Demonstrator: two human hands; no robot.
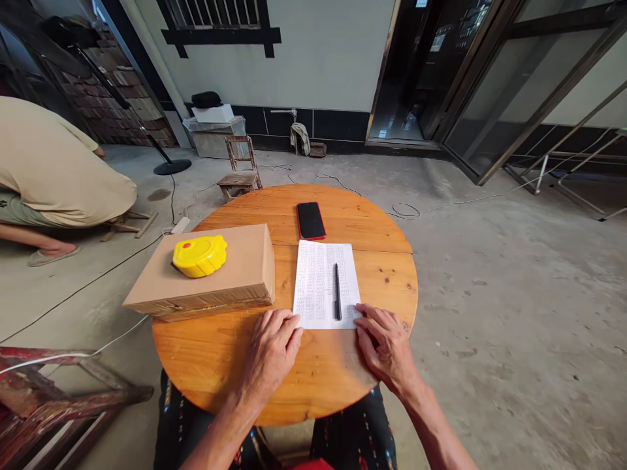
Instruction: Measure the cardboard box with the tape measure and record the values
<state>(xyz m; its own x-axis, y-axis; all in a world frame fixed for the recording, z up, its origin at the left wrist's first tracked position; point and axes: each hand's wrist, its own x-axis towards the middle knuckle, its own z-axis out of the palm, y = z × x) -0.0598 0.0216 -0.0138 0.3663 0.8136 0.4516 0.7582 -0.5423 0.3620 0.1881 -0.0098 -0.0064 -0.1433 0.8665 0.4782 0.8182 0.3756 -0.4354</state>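
A grey concrete floor spreads across most of the frame, and a pale wall with a dark lower band fills the upper centre. The round wooden desk takes up the middle and lower centre, its planks orange-brown with a few dark knots. A glass-paned door stands at an angle in the upper right. At the left edge of the frame a person in a beige top sits bent over. On the left part of the desk lies a closed cardboard box. The printed sheet of paper lies on the desk at the centre of the frame, covered in columns of small print. Below centre, the left hand rests at the sheet's lower left corner, fingers loosely bent and close together; whether it pinches the corner I cannot tell. The right hand touches the lower right corner with its fingertips, thumb spread away from the bent fingers. A yellow case with a red spot sits on top of the box. A red-edged phone lies just above the sheet. Smallest is the black pen, lying lengthwise on the right half of the paper.
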